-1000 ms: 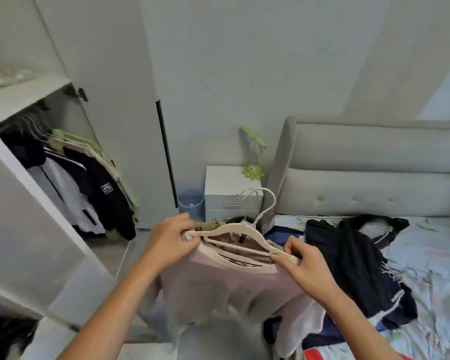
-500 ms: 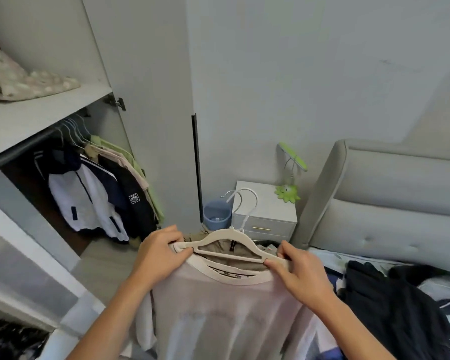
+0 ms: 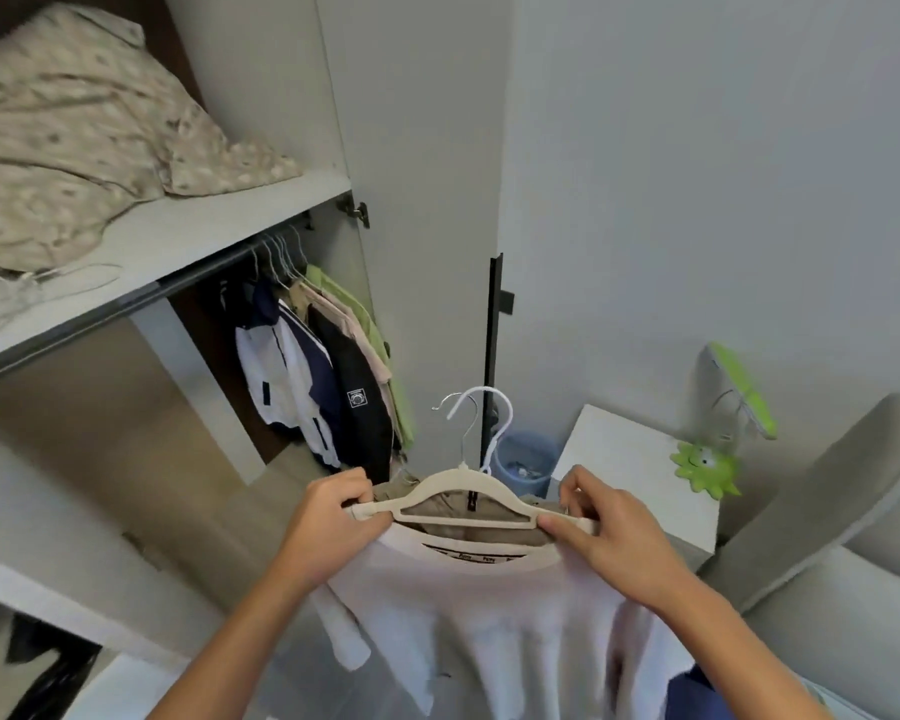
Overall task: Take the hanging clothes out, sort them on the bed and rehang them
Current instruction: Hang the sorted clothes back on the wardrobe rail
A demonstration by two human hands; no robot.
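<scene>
**Head view: both hands gripping a hanger loaded with a pale shirt**

Head camera shows me my left hand (image 3: 328, 527) pinched closed on the left end of a cream hanger (image 3: 463, 504), thumb under the arm and fingers curled over the top. My right hand (image 3: 611, 537) is closed on the right end in the same way, thumb and forefinger squeezing the tip. The two hands sit apart, one at each shoulder of the hanger, holding it roughly level in front of me.

A pale pink shirt (image 3: 489, 626) hangs from the hanger, its ribbed collar just beneath the bar, its body dropping out of the bottom of the frame. Behind it I see a tan garment (image 3: 437, 506) through the hanger's opening. Two hooks rise above: a metal one and a white hook (image 3: 500, 413) just beside it.

Beyond my left hand, the open wardrobe (image 3: 261, 236) holds a rail with hung clothes (image 3: 328, 366) bunched at its right end. On the shelf above lies patterned bedding (image 3: 84, 127). To the right stand a blue bin (image 3: 523, 459), a white nightstand (image 3: 630, 470) with a green lamp (image 3: 713, 459), and the grey padded headboard (image 3: 827, 537).
</scene>
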